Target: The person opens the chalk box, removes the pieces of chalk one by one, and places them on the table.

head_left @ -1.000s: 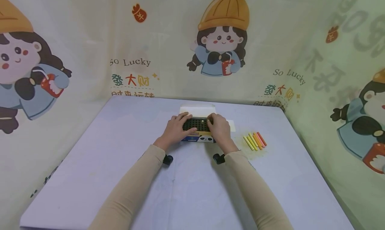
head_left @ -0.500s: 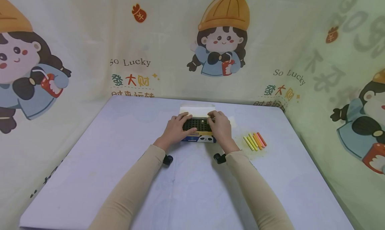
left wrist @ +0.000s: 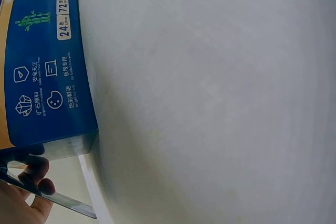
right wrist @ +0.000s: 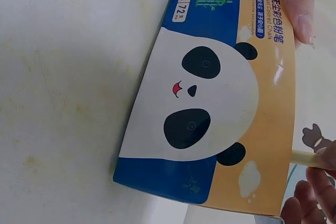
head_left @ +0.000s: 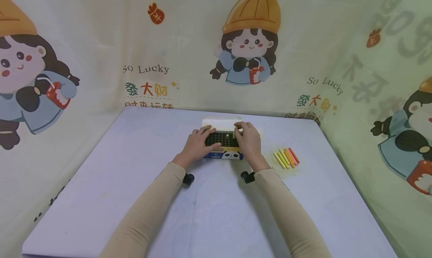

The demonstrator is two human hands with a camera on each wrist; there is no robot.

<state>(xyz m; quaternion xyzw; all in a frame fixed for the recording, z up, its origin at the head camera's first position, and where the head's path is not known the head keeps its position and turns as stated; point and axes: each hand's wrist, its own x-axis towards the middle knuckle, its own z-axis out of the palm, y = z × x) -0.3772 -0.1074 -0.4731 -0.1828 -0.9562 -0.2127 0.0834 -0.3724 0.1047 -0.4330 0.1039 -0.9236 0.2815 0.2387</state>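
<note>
A chalk box (head_left: 222, 154) with a panda print stands on the table, its top showing a dark insert (head_left: 216, 138) full of holes. My left hand (head_left: 197, 144) grips the box's left end, thumb along the front and fingers at the back edge. At the right end, my right hand (head_left: 248, 140) pinches a pale yellow chalk stick (right wrist: 303, 158), whose lower end is hidden behind the box front in the right wrist view. The tip of another pale chalk stick (head_left: 227, 135) shows in the insert. In the left wrist view the box front (left wrist: 47, 72) fills the left side.
Several yellow, orange, pink and red chalk sticks (head_left: 286, 158) lie in a row right of the box, amid yellowish dust. A white flap (head_left: 221, 123) of the box stands behind the insert. Printed cloth (head_left: 195, 44) hangs round the white table (head_left: 135, 156).
My right hand has shifted slightly away from me and to the right, and more of the pinched chalk stick now shows. My left hand and the box have stayed put.
</note>
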